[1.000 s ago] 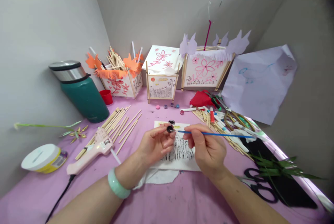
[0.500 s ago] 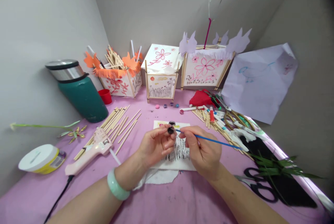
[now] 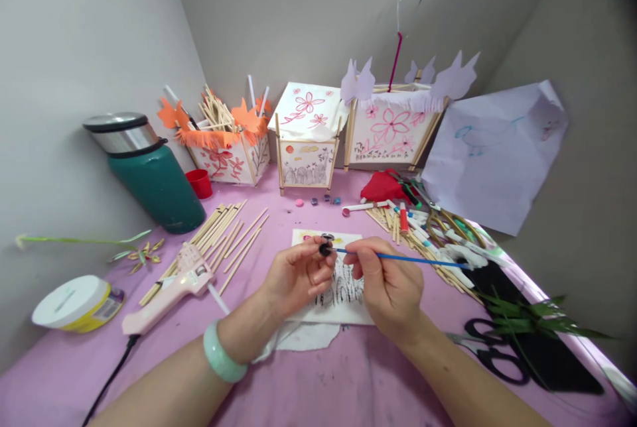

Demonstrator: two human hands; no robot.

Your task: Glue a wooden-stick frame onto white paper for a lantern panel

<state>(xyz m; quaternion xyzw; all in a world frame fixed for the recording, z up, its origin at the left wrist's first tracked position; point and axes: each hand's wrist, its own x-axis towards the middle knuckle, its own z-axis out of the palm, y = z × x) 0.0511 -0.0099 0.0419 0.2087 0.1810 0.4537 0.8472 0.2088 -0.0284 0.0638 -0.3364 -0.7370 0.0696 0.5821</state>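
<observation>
Dipping, I think: left grip (image 3: 296,278) pinches black pot (image 3: 324,250); right grip (image 3: 391,284), at three o'clock, holds brush (image 3: 423,260); next move wants steadiness.

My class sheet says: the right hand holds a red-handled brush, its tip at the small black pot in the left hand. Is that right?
Not quite: the brush is blue-handled, not red-handled, as the head view shows. The right hand does hold it, its tip at the small black pot in the left hand.
</observation>
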